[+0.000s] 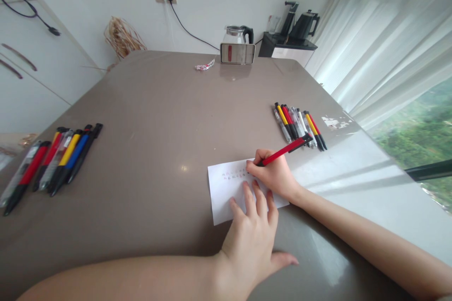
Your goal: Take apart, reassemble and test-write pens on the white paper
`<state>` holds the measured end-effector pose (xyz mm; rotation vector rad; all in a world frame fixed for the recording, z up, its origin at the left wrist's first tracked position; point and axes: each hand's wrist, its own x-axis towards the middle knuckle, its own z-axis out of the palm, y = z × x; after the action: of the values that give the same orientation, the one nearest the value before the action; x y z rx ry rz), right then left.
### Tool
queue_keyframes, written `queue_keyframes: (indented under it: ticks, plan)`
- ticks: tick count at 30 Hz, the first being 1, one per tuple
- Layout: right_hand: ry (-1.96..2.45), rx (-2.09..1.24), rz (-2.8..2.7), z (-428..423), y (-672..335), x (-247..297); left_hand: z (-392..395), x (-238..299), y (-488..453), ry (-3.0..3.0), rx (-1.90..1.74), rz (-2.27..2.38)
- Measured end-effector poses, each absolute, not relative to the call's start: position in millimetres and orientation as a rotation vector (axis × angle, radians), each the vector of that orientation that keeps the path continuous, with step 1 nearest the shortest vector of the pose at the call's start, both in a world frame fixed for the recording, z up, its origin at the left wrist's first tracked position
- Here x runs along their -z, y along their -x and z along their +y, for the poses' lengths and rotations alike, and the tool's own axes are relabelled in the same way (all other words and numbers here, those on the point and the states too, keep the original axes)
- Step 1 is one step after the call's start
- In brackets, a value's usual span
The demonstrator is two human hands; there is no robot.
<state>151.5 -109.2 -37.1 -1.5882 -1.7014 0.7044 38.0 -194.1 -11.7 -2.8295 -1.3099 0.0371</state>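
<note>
1. My right hand has its grip closed on a red pen, tip down on the paper slip, at its far right corner.
2. My left hand lies flat with fingers spread, its grip loose and holding nothing, fingertips pressing the slip's near edge.
3. The slip lies flat on the grey bench, with small marks near the pen tip.
4. Just beyond the slip to the right lies a row of pens.
5. Well to the slip's left lies a second row of pens.
6. Far beyond the slip stands a propped phone, with a crumpled wrapper beside it.
</note>
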Motion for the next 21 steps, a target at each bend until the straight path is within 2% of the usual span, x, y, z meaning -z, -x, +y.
queue_keyframes:
  ticks: [21]
  plan:
    - [1.581,-0.681,-1.716,-109.3,-151.2,36.4,-193.8,11.6,-38.5,2.822,-0.062,-1.311]
